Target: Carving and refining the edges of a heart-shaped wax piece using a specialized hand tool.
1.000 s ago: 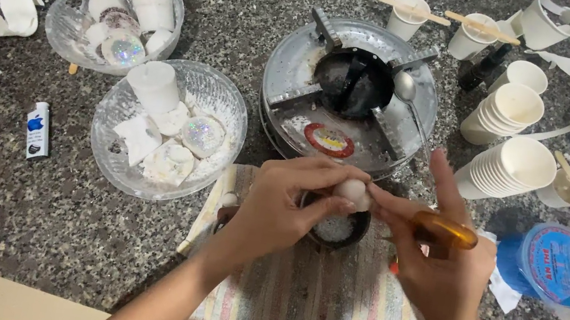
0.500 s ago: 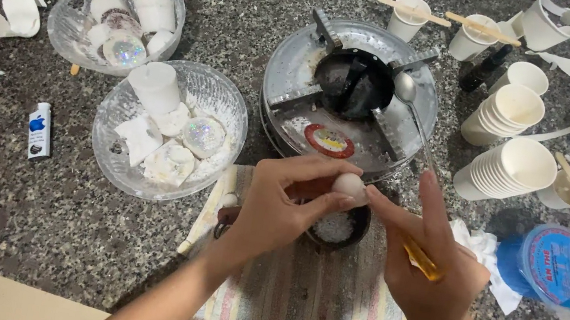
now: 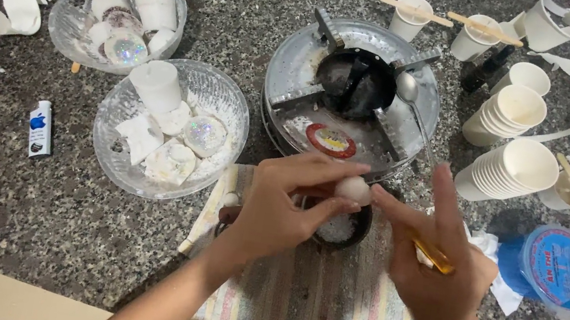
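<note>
Pinching a small white ball between both hands, left hand curled, right hand gripping an orange-handled tool

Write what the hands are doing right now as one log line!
left hand: pinches small white ball | right hand: holds orange-handled tool, fingertip touching ball | below: dark bowl on striped cloth

Left hand pinching white ball, right hand beside
</note>
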